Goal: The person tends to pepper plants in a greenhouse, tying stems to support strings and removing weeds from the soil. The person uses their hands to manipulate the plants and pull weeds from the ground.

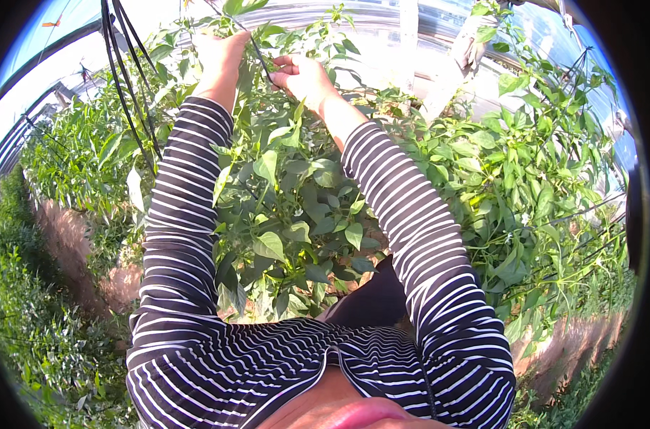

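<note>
Leafy pepper plants [298, 230] with small white flowers stand between my outstretched arms. A thin dark cord [256, 49] slants down through the upper foliage. My right hand [303, 80] pinches this cord between thumb and fingertips, its other fingers curled. Up and to the left, my left hand [223, 56] is raised among the leaves beside the same cord. Bright light washes out part of that hand, and its fingertips are hard to make out, so whether it grips anything does not show.
Several black cords [129, 80] hang at the upper left, close to my left forearm. More pepper plants [496, 177] crowd the right side. A pale post [409, 43] and plastic sheeting [368, 21] rise behind. Bare soil paths [67, 246] run between the rows.
</note>
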`<state>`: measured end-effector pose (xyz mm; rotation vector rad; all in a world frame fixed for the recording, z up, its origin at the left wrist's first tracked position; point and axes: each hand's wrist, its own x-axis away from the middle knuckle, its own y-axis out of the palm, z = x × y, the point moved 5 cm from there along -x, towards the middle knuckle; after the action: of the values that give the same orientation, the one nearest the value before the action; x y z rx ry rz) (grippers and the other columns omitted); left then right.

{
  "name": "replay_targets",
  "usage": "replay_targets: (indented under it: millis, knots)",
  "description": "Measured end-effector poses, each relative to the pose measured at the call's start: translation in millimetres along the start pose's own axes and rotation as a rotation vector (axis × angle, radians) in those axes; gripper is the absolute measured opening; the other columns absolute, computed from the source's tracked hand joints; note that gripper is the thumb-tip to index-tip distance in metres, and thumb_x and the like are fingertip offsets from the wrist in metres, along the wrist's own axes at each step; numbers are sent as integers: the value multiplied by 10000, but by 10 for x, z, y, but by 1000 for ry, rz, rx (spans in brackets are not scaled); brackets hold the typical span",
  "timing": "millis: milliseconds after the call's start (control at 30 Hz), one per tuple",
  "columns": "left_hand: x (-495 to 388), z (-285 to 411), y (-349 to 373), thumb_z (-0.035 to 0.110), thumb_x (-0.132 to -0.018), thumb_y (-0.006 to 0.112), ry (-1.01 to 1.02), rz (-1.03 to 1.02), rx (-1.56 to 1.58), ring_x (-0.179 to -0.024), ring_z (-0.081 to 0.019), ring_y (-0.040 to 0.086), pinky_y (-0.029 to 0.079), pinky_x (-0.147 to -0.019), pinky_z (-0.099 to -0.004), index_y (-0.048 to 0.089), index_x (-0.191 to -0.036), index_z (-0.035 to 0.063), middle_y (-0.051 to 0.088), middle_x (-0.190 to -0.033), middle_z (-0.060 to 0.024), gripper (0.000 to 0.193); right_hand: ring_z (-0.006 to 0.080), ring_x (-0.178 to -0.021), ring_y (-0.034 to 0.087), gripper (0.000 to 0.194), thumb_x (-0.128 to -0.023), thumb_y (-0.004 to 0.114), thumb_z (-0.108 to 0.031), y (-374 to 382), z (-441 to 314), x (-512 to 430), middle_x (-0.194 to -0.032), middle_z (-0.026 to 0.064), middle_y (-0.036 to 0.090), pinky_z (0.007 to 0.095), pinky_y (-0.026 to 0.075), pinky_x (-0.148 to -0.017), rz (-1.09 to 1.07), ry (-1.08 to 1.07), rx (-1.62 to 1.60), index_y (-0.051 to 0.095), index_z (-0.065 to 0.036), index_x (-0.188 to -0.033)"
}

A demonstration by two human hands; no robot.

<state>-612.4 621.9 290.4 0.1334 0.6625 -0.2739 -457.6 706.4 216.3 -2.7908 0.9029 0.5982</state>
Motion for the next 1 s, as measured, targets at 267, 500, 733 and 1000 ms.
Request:
replay_targets:
  millis: [267,500,733,1000]
  knots:
    - [214,178,-231,33,-701,677,264,354,-117,-746,-213,581,511,-660,-350,333,-1201,-64,548,-1007,-187,614,281,-1244,483,646,-895,627,-179,-385,467,326,-1368,218,470,341,425,-995,206,26,-116,319,27,-1425]
    - [186,628,249,149,-821,605,456,91,-685,-910,-283,596,481,-856,-424,401,-1238,-44,587,-1042,-168,502,271,-1022,621,446,-855,654,-290,25,400,357,-1132,185,633,332,468,-900,-13,-26,196,591,-9,-1195]
    - [74,17,740,141,-871,546,-385,-264,-394,-886,-269,610,461,-902,-448,433,-1208,-17,606,-1016,-135,389,362,-1075,547,352,-806,613,-212,283,309,654,-1174,169,569,415,465,-941,54,-137,301,606,-83,-1133]
    - [82,-581,902,136,-926,488,-666,-214,80,-884,-264,636,464,-928,-470,480,-1160,9,633,-985,-109,267,318,-1066,583,390,-819,692,-237,-120,309,651,-1183,192,586,409,469,-930,-108,-376,243,629,-46,-1153]
